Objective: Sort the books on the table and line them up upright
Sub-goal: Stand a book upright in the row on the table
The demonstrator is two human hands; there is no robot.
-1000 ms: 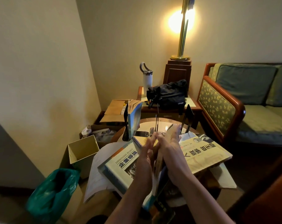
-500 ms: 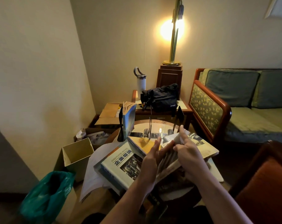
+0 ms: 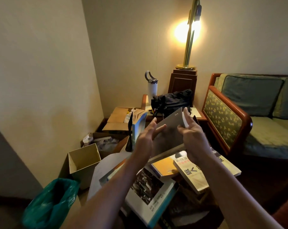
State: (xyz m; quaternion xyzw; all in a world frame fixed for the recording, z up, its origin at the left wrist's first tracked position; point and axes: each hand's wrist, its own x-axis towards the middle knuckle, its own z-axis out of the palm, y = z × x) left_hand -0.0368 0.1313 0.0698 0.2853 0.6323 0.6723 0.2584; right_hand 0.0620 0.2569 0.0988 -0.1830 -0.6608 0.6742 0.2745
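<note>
A: Biggest first?
B: Photo-cover book lies flat at six o'clock. Cream book flat at four, orange book beside it.
A: The grey book?
B: Grey book is held tilted above them. Blue book stands upright at its nine o'clock.
A: Grips?
B: Right hand pinches the right edge, thumb on the cover. Left hand has straight, spread fingers against the left edge.

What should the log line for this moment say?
left hand: fingers flat on grey book | right hand: grips its edge | grey book: in the air, tilted | blue book: upright | yellow book: flat
</note>
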